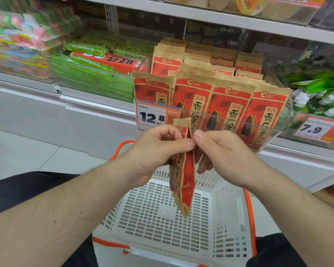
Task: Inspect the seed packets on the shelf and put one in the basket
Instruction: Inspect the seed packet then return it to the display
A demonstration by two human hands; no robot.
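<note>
left hand and right hand, thumbs meeting, pinch one seed packet edge-on above the basket | shelf bin front row: four packets | two price tags

Straight below, the white basket gapes open at the top, its slatted floor bare, with an orange handle running down the right rim and another arching at the far rim. Ahead, the clear bin is crammed with red seed packets standing upright, open only from above. The shelf board overhead caps that gap. Price tags front the bin's left end.
</note>
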